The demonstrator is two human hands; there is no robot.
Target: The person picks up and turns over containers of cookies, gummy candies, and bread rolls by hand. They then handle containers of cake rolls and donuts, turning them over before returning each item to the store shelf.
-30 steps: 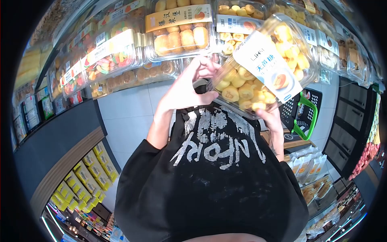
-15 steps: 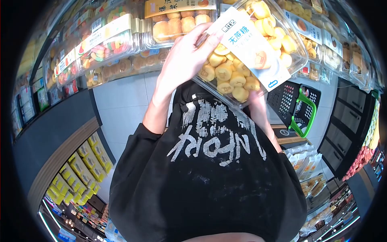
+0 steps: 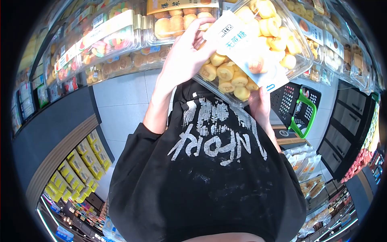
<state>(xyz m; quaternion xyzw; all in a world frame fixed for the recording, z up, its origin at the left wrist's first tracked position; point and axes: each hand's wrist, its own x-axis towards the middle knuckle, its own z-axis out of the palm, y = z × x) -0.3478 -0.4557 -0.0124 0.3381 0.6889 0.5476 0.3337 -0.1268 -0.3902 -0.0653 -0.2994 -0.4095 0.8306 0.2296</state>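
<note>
I hold a clear plastic box of small yellow cakes [image 3: 258, 48] with a white and blue label, raised close to the shelf of packaged pastries. My left hand [image 3: 186, 56] grips its left end, fingers curled over the lid. My right hand [image 3: 260, 107] supports the box from underneath at its lower right edge; only part of that hand shows below the box. Behind the box sits another clear box of round buns [image 3: 177, 18] with an orange label.
Shelves of boxed sweets and pastries [image 3: 100, 44] run along the top. A black shopping basket with a green handle [image 3: 300, 109] stands at the right. Yellow packs [image 3: 78, 169] fill a lower shelf at left. Bagged bread [image 3: 308, 161] lies at lower right.
The box of cakes moved left and up toward the shelf. My left hand went from open beside the box to gripping its left end.
</note>
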